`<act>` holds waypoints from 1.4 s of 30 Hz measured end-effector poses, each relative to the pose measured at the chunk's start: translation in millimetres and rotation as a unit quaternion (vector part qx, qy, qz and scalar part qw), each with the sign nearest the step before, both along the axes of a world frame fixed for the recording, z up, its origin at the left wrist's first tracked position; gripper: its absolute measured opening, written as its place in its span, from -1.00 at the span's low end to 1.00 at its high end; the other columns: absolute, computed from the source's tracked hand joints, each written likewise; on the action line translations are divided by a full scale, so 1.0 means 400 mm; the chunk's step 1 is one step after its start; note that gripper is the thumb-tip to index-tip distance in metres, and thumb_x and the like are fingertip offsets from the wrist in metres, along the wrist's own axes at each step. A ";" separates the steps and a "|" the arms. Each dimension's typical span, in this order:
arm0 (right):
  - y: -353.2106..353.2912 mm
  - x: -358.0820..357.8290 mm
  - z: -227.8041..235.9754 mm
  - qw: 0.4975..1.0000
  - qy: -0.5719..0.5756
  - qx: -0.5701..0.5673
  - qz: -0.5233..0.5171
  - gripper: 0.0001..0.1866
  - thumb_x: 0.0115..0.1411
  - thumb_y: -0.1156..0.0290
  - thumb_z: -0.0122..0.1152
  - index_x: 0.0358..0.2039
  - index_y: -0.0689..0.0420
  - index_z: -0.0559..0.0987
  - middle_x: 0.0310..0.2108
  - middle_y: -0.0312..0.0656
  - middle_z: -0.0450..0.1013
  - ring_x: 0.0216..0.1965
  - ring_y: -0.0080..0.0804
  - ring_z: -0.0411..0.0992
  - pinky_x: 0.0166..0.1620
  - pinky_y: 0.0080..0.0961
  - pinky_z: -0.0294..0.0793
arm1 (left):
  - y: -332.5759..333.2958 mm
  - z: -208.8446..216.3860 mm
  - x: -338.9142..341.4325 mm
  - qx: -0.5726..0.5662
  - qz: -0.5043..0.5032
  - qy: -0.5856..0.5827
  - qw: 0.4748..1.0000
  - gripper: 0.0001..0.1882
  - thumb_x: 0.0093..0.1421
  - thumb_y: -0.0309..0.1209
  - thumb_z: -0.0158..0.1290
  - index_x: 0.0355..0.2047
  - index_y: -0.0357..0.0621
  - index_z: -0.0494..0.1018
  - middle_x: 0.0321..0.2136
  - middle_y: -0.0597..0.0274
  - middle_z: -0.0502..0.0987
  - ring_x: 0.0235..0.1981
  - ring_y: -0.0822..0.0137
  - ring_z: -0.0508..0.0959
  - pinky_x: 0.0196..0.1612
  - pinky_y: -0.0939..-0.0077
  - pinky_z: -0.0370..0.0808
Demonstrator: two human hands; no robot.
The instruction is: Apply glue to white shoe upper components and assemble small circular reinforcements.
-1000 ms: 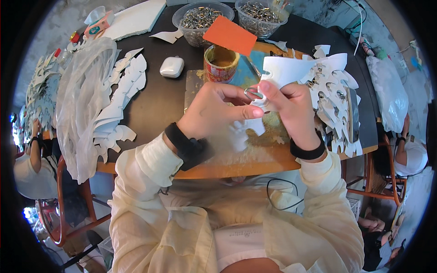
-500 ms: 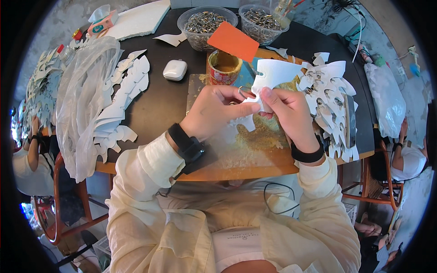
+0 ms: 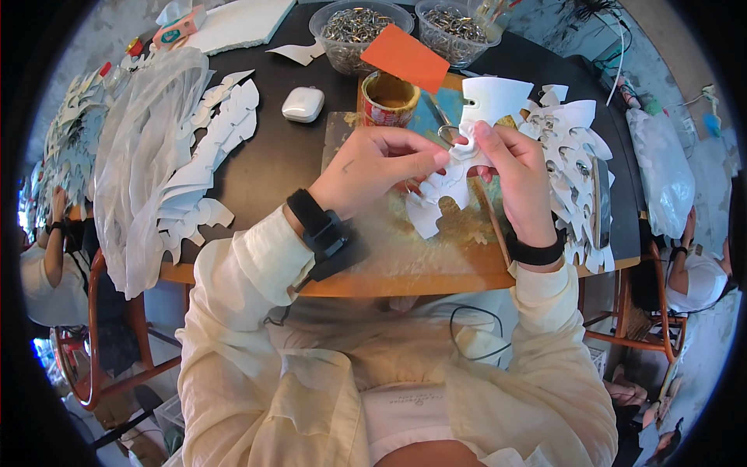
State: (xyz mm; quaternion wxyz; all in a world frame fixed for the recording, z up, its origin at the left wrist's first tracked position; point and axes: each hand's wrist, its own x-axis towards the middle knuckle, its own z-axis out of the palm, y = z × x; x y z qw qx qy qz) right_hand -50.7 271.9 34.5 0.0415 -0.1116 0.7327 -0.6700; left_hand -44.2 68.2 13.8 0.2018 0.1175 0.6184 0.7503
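Note:
A white cut-out sheet piece (image 3: pixel 447 191), with a wavy scalloped edge and a wide flared top, is held above the work board. My right hand (image 3: pixel 513 167) grips it from the right, thumb on its face. My left hand (image 3: pixel 385 163) is closed, thumb and fingertips pinched at its left edge. A metal ring (image 3: pixel 447 135) shows at that edge above the left fingertips, and part of another metal ring (image 3: pixel 410 187) shows below them. Whether the rings are fastened to the piece is hidden. Behind my hands stands an open tub of yellow-brown paste (image 3: pixel 389 97).
Clear bowls of metal rings (image 3: pixel 358 31) stand at the back, partly behind an orange card (image 3: pixel 406 56). White cut-outs (image 3: pixel 564 156) pile up right, beside a phone (image 3: pixel 601 202). More cut-outs (image 3: pixel 214 148) and a plastic bag (image 3: pixel 148 171) lie left. A white case (image 3: pixel 303 104) sits mid-table.
Both hands have shifted apart slightly, the right one moving right with the white piece. My left fingers have slid to its edge, leaving more of its lower part visible.

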 end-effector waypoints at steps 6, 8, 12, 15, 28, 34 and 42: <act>0.000 0.000 -0.010 0.999 -0.014 0.051 0.012 -0.64 0.22 0.15 0.14 -0.37 0.25 0.61 -0.44 -0.29 0.54 -0.54 -0.75 0.32 -0.46 -0.78 0.33 | 0.003 -0.014 -0.006 -0.040 -0.007 0.033 0.999 -0.79 0.14 -0.36 0.16 -0.32 -0.27 0.52 -0.40 0.25 0.56 -0.37 0.54 0.53 -0.29 0.65 0.46; 0.009 -0.001 -0.010 0.999 -0.008 0.036 0.021 -0.64 0.22 0.15 0.15 -0.37 0.25 0.61 -0.44 -0.30 0.53 -0.53 -0.75 0.32 -0.45 -0.79 0.33 | 0.013 -0.009 0.000 -0.021 -0.011 0.026 0.999 -0.77 0.14 -0.34 0.17 -0.33 -0.29 0.52 -0.41 0.27 0.56 -0.37 0.55 0.52 -0.29 0.65 0.46; 0.008 -0.001 0.002 1.000 -0.007 0.022 0.012 -0.66 0.21 0.16 0.16 -0.37 0.24 0.61 -0.43 -0.31 0.54 -0.53 -0.75 0.33 -0.43 -0.78 0.32 | 0.001 -0.027 -0.006 -0.091 -0.081 0.044 0.992 -0.71 0.12 -0.30 0.20 -0.33 -0.32 0.51 -0.45 0.31 0.54 -0.39 0.57 0.48 -0.30 0.66 0.43; 0.016 -0.015 0.001 1.000 -0.005 0.010 0.021 -0.67 0.21 0.17 0.15 -0.35 0.22 0.61 -0.42 -0.31 0.55 -0.54 -0.75 0.32 -0.43 -0.78 0.32 | -0.001 -0.022 -0.009 -0.196 -0.131 0.073 0.969 -0.68 0.10 -0.33 0.21 -0.27 -0.35 0.48 -0.42 0.33 0.53 -0.38 0.59 0.46 -0.29 0.65 0.42; 0.020 -0.007 0.001 1.000 0.010 0.012 0.025 -0.66 0.22 0.18 0.13 -0.27 0.24 0.60 -0.37 -0.28 0.56 -0.45 -0.74 0.40 -0.39 -0.75 0.40 | 0.013 -0.027 0.006 -0.152 -0.083 0.091 0.981 -0.69 0.03 -0.28 0.27 -0.43 -0.33 0.55 -0.55 0.33 0.55 -0.49 0.60 0.43 -0.41 0.65 0.38; 0.005 0.005 0.003 1.000 0.003 0.009 0.025 -0.65 0.22 0.18 0.14 -0.26 0.25 0.60 -0.39 -0.28 0.56 -0.49 -0.75 0.37 -0.40 -0.76 0.38 | 0.010 -0.037 0.009 -0.098 -0.001 0.114 0.989 -0.73 0.01 -0.33 0.29 -0.44 -0.33 0.56 -0.53 0.27 0.58 -0.51 0.60 0.47 -0.42 0.66 0.40; 0.003 0.002 0.007 0.999 0.009 -0.002 0.033 -0.65 0.20 0.18 0.18 -0.32 0.27 0.62 -0.42 -0.28 0.56 -0.54 -0.74 0.31 -0.45 -0.78 0.31 | 0.012 -0.031 0.008 -0.079 0.005 0.087 0.993 -0.71 0.02 -0.37 0.27 -0.34 -0.35 0.54 -0.50 0.29 0.56 -0.46 0.57 0.50 -0.39 0.65 0.44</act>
